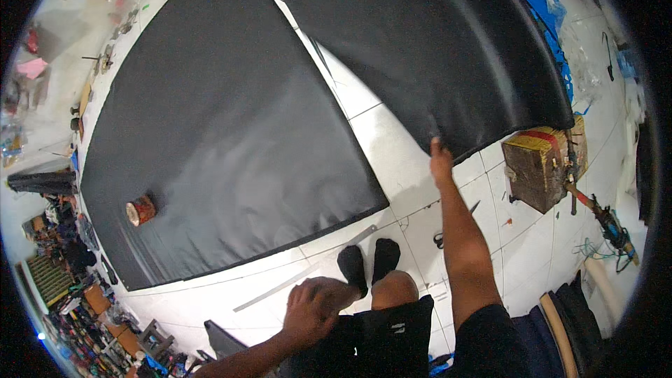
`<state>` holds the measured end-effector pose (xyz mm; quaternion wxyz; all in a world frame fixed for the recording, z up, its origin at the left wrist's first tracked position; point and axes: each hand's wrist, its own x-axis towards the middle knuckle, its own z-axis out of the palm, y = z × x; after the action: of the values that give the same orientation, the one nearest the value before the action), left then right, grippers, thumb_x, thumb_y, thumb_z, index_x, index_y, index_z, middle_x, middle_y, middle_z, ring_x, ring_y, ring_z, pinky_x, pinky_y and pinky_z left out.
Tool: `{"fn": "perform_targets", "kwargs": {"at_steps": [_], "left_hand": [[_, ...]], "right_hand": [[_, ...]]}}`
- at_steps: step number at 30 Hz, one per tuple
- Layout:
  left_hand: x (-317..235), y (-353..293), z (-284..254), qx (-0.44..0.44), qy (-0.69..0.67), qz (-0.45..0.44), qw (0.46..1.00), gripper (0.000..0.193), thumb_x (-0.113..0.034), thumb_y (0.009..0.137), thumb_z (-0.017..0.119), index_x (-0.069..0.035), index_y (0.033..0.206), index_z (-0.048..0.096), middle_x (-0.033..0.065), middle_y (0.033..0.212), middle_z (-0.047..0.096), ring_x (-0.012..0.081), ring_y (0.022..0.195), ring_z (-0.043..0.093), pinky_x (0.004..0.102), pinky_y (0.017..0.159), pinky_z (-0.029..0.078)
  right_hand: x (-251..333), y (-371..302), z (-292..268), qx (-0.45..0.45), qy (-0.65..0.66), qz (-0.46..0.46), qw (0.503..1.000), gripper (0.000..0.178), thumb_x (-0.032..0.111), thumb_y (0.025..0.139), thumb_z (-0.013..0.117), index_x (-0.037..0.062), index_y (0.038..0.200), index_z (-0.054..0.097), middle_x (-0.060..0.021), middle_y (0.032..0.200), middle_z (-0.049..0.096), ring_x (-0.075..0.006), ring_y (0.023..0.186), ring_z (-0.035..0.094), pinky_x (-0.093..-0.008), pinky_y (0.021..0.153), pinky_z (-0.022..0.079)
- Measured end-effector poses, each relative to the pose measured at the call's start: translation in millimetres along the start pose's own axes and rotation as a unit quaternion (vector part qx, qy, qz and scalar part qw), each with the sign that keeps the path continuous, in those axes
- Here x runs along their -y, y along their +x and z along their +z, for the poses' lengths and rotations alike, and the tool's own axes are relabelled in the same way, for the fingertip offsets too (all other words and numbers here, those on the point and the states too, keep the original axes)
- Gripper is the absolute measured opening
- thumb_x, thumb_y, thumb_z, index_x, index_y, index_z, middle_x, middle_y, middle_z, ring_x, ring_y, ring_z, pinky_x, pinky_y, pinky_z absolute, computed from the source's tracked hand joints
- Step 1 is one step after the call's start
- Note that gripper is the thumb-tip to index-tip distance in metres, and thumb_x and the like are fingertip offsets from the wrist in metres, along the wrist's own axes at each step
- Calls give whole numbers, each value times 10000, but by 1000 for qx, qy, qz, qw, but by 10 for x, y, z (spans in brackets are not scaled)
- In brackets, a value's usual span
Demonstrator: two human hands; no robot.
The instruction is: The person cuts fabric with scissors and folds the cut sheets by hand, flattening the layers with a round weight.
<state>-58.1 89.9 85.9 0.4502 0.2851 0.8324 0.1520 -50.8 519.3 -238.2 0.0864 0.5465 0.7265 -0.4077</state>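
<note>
My right hand (441,159) reaches forward and is closed on the near corner of a black sheet (448,63), thumb on top. This sheet looks like smooth leatherette and spreads away to the far right. A second black sheet (231,140) lies flat on the left, and a wedge of white floor separates the two at the near end. My left hand (308,313) rests on my left knee with its fingers laid over it and nothing visible in them. On the left sheet stands a short round wooden block (141,211).
A long metal ruler (304,266) lies on the tiles near my feet. Scissors (439,240) are beside my right forearm. A worn wooden box (535,171) stands by the right sheet's edge. Rolls of material (560,336) are at lower right, assorted clutter (91,315) at lower left.
</note>
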Motion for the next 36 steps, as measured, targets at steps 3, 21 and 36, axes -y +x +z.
{"fn": "perform_targets", "kwargs": {"at_steps": [3, 21, 36], "left_hand": [[-8, -105, 96, 69, -40, 15, 997, 520, -307, 824, 656, -83, 1279, 540, 233, 1300, 470, 409, 1253, 416, 562, 1049, 326], [-2887, 3439, -4078, -246, -473, -92, 841, 513, -272, 914, 615, 30, 1313, 504, 203, 1288, 565, 324, 1173, 542, 402, 1008, 394], [-3096, 2292, -4503, -134, -604, 14, 786, 367, -183, 904, 632, 38, 1187, 559, 164, 1205, 604, 359, 1107, 564, 451, 987, 410]], "right_hand": [[1008, -599, -773, 10, 277, 68, 958, 935, 716, 872, 501, -48, 1404, 415, -201, 1372, 512, -313, 1243, 488, -405, 1018, 383], [2811, -2562, -3307, 99, 49, -233, 966, 391, 176, 880, 640, 42, 1245, 605, -189, 1255, 611, -386, 1193, 551, -459, 1021, 420], [5397, -2530, -3117, 26, -91, -35, 995, 576, 215, 828, 683, 80, 1358, 503, -199, 1165, 645, -342, 1058, 641, -480, 924, 485]]}}
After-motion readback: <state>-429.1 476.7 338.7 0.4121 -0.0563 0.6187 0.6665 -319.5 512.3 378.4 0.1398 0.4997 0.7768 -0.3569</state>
